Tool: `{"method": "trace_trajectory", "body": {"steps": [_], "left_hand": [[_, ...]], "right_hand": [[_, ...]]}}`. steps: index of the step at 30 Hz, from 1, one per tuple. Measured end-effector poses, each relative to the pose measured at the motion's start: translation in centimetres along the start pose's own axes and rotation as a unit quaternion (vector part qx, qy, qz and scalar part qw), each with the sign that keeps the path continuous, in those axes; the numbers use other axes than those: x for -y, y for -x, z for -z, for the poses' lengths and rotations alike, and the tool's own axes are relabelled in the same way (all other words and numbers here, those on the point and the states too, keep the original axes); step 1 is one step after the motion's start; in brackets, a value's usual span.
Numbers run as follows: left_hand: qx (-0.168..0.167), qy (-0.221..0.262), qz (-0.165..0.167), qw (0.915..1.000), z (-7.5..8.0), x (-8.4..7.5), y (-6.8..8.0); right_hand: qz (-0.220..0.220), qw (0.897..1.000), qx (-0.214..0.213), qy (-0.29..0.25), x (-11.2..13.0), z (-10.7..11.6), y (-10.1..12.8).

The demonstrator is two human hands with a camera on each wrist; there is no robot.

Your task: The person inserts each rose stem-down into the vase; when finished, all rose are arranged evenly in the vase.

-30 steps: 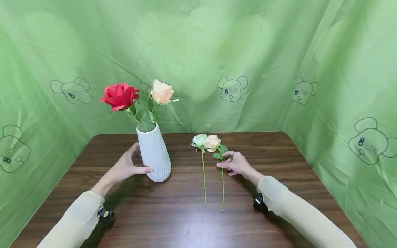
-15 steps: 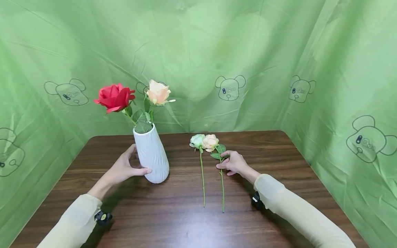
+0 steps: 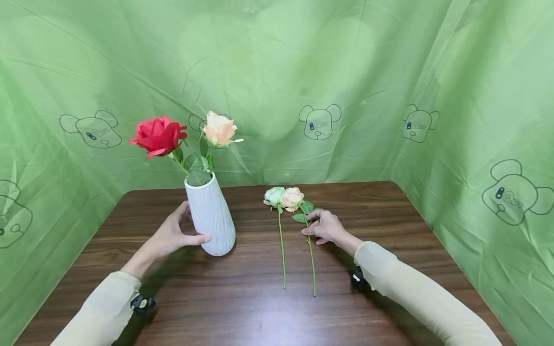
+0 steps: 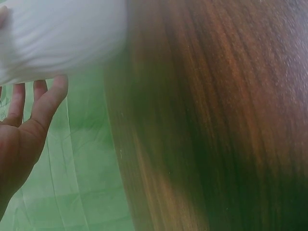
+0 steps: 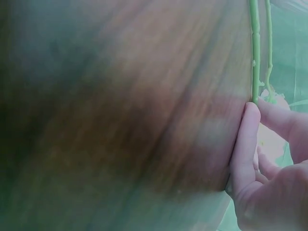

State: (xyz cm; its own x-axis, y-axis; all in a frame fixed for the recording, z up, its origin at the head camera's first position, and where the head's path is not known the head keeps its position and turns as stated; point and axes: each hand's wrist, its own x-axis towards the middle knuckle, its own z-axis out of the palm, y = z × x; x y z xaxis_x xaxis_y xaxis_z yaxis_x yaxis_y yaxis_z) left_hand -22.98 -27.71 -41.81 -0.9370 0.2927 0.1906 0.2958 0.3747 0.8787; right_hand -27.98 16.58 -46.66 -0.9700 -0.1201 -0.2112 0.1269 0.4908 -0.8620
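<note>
White vase (image 3: 210,216) holding red rose (image 3: 157,135) and peach rose (image 3: 220,128), my left hand (image 3: 171,234) cupping it, my right hand (image 3: 326,228) pinching pink rose stem (image 3: 309,247), right wrist view shows thumb on stem.

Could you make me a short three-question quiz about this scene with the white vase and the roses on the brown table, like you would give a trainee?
1. True or false: the white ribbed ceramic vase holds three flowers.
2. Which flower's stem does the right hand touch? A) the pale green rose lying on the dark brown wooden table; B) the peach rose lying beside it; C) the red rose in the vase.
3. Fill in: the left hand grips the ____.

Key:
1. False: it holds two, the red rose and a peach rose standing in the vase.
2. B.
3. Vase.
</note>
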Motion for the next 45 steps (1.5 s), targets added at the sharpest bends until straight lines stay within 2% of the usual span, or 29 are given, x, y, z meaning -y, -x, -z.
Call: {"method": "trace_trajectory", "body": {"steps": [6, 11, 18, 24, 28, 32, 40, 45], "left_hand": [[-0.003, -0.009, -0.003, 0.9999, 0.1, 0.2, 0.0], [-0.004, -0.013, 0.0, 0.9999, 0.2, 0.4, 0.1], [-0.005, -0.029, -0.002, 0.9996, 0.1, 0.2, 0.1], [0.0, -0.028, 0.001, 0.9996, 0.2, 0.3, 0.0], [0.001, -0.023, 0.001, 0.9997, 0.1, 0.3, 0.0], [0.001, -0.026, 0.0, 0.9996, 0.1, 0.3, 0.0], [-0.003, -0.047, -0.002, 0.9989, 0.2, 0.1, 0.0], [-0.003, -0.054, -0.003, 0.9985, 0.2, 0.0, 0.0]], "right_hand": [[-0.004, 1.0, 0.003, -0.013, 0.1, 0.1, 0.0], [-0.03, 0.997, 0.026, -0.067, 0.3, 0.8, -0.1], [-0.064, 0.987, 0.052, -0.139, -0.1, 2.0, 0.2], [-0.097, 0.971, 0.076, -0.206, -0.1, 2.8, 0.7], [-0.097, 0.951, 0.1, -0.275, 0.7, 3.7, 1.1], [-0.084, 0.932, 0.129, -0.327, 1.8, 4.7, 1.4], [-0.032, 0.914, 0.197, -0.354, 4.0, 5.9, 2.6], [-0.012, 0.901, 0.215, -0.377, 5.0, 5.9, 3.2]]}}
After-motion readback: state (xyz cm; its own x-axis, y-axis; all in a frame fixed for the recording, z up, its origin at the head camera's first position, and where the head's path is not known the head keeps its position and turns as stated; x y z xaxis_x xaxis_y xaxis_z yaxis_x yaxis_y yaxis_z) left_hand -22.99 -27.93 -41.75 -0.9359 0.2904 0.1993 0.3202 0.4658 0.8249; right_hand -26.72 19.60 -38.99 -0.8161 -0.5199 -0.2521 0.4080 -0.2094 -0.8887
